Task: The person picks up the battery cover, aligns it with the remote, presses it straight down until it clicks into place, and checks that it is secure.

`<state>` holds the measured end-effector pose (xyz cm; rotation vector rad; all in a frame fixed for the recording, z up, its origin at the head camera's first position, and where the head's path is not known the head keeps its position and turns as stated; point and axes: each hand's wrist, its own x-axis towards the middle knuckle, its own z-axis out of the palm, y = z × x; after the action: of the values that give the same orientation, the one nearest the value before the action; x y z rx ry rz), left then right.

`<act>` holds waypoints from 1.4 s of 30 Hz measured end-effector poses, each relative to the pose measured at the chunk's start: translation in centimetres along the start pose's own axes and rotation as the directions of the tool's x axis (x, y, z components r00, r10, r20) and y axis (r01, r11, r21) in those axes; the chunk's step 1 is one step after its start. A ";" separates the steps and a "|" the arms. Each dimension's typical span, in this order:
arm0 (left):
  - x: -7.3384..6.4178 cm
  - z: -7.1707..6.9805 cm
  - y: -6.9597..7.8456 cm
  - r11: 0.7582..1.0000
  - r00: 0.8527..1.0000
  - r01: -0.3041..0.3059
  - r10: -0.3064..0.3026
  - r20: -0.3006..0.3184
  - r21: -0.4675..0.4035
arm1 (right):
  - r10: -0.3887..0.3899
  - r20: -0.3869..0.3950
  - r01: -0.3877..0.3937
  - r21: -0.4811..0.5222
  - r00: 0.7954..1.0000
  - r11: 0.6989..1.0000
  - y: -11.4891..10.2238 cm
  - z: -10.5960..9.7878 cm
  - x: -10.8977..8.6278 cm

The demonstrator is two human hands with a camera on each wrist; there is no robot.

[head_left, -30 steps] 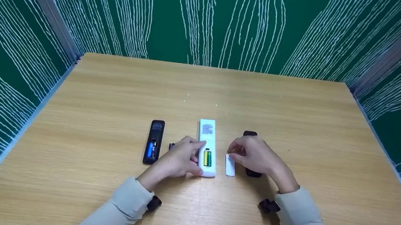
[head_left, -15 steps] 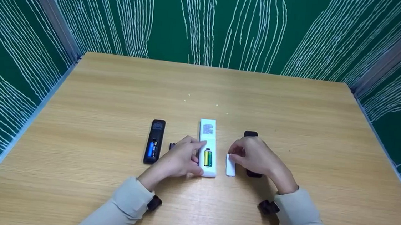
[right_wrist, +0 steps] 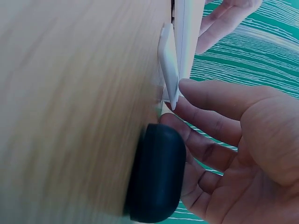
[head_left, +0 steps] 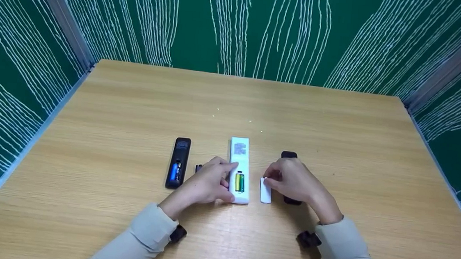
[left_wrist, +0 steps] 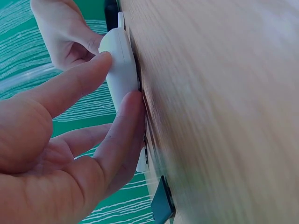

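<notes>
A white remote control [head_left: 240, 155] lies back up in the middle, two yellow-and-green batteries [head_left: 239, 182] showing in its uncovered compartment. My left hand [head_left: 206, 181] holds it by the left side, forefinger on its edge and thumb at the near end. To its right is the white battery cover [head_left: 266, 192]. My right hand [head_left: 292, 176] pinches the cover's far end between thumb and forefinger; in the right wrist view the cover [right_wrist: 169, 63] tilts, that end lifted off the table. Under the right hand lies a black remote [head_left: 292, 200], partly hidden.
Another black remote [head_left: 181, 150], its compartment uncovered with a blue battery [head_left: 175, 171] showing, lies on the left. A small black piece [head_left: 198, 167] peeks out behind my left hand. Tiny white specks dot the wooden table [head_left: 141, 110]. Green walls stand around it.
</notes>
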<state>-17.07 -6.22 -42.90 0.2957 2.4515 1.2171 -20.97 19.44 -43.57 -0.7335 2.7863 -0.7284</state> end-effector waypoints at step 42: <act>0.2 0.0 -0.1 1.000 1.000 -0.009 0.009 0.001 -0.005 | -0.071 -0.030 0.073 0.083 0.997 0.994 0.4 -0.3 0.1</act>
<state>-17.28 -6.19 -43.08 0.3062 2.4483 1.2260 -21.32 19.81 -43.54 -0.8178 2.7465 -0.8696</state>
